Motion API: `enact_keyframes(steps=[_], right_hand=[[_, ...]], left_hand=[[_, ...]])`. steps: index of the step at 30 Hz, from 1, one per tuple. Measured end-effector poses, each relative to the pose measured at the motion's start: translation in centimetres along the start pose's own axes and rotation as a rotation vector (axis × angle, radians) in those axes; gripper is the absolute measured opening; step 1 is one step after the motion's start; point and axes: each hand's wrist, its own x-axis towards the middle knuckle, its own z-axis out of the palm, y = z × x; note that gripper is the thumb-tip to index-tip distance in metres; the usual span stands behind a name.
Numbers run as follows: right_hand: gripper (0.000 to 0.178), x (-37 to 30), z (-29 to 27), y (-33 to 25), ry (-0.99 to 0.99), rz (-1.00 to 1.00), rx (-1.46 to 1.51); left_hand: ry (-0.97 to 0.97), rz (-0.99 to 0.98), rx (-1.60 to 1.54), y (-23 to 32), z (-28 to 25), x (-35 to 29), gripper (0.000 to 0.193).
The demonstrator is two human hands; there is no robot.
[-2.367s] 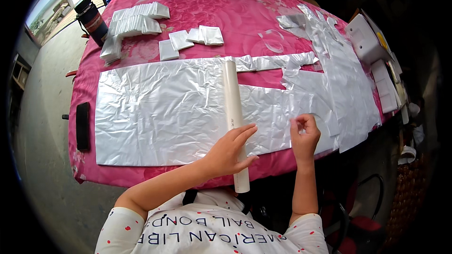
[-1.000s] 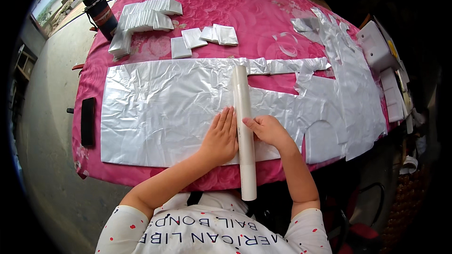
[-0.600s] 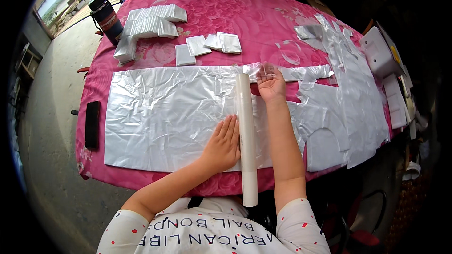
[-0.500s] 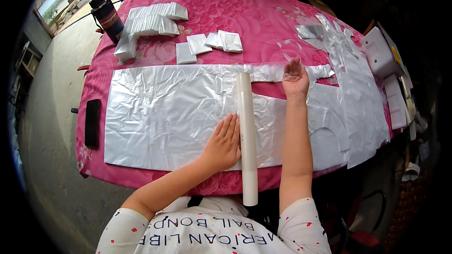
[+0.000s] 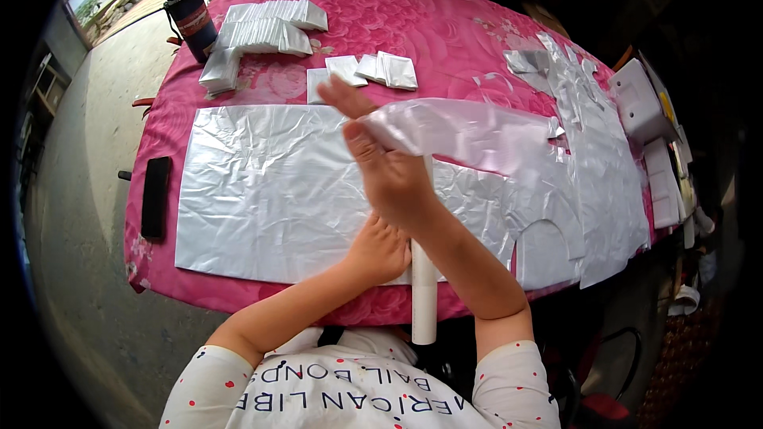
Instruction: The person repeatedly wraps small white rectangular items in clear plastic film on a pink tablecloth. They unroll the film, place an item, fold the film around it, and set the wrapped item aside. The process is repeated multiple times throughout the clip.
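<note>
A silvery-white plastic bag lies flat and wrinkled across the table, with a cut-out between its two strap-like ends at the right. A long cream pipe lies across it, pointing toward me. My left hand presses flat on the film against the pipe's left side, its fingers partly behind my right wrist. Raised over the pipe, my right hand holds the far strap of the bag between thumb and fingers. The strap stretches back to the right, lifted off the table; the fingertips are blurred.
Folded white plastic packets stand in rows at the far left, beside a dark bottle. Several loose packets lie nearer. A black phone is at the left edge. More plastic sheets and white containers are at right.
My right hand has swept left across the pipe, bringing the bag's far strap up and over with it. My left hand stays beside the pipe.
</note>
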Motion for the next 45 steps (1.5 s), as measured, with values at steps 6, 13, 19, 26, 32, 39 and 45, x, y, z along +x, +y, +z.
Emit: enact_keyframes(steps=[6,13,19,26,32,39,45], right_hand=[[0.05,-3.7,14.1,12.2,-0.354,0.131,-0.382],[0.083,-3.3,11.1,5.8,-0.804,0.084,-0.469],[0.052,-8.9,-2.2,2.2,-0.257,-0.037,-0.671],[0.041,-15.6,-9.9,3.5,-0.19,0.129,-0.814],[0.052,-15.8,-10.9,4.0,-0.364,0.071,-0.901],[0.061,-12.6,-6.3,5.2,-0.558,-0.063,-0.989],[0.06,-7.8,6.6,1.1,-0.793,-0.024,0.157]], left_hand=[[0.076,0.053,0.093,0.1,1.8,0.5,0.06],[0.107,0.041,0.102,-0.2,2.5,0.2,0.06],[0.32,-0.007,-0.343,0.3,-2.3,0.4,0.053],[0.202,-0.56,-1.364,-5.3,-3.5,8.3,0.055],[-0.075,-0.913,-1.676,-6.5,-2.8,10.9,0.059],[0.203,-0.488,-1.215,-8.7,-8.3,5.5,0.034],[0.355,-0.526,-0.921,-14.5,-17.2,-7.3,0.032]])
